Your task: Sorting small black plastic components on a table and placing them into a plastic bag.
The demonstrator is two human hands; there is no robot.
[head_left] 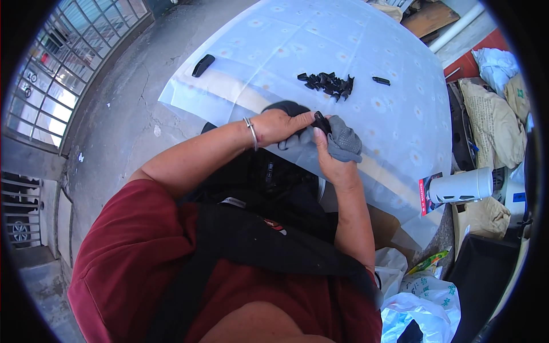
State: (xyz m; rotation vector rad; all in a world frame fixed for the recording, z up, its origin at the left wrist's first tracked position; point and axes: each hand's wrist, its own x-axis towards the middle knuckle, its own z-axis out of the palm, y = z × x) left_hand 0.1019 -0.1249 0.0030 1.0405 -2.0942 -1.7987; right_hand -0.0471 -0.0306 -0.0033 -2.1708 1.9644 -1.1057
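My left hand [281, 123] and my right hand [333, 157] meet above the near edge of the table. Between the thumbs is a small glossy black plastic piece [322, 122], gripped by both hands. Grey cloth, which looks like glove fabric [345, 140], covers the fingers, while both thumbs are bare. Just beyond the hands lies a loose pile of small black plastic pieces [327, 84]. One slim black piece [381, 80] rests apart to its right. A larger rounded black object [203, 66] sits near the table's left edge.
A translucent flowered cover [400, 131] drapes the table. At its right edge are a white cylindrical container [461, 186] and a red-and-black card [426, 194]. Paper sacks [489, 123] crowd the right side. Plastic bags [423, 306] and a black tray [480, 280] lie lower right. A barred gate [63, 74] stands left.
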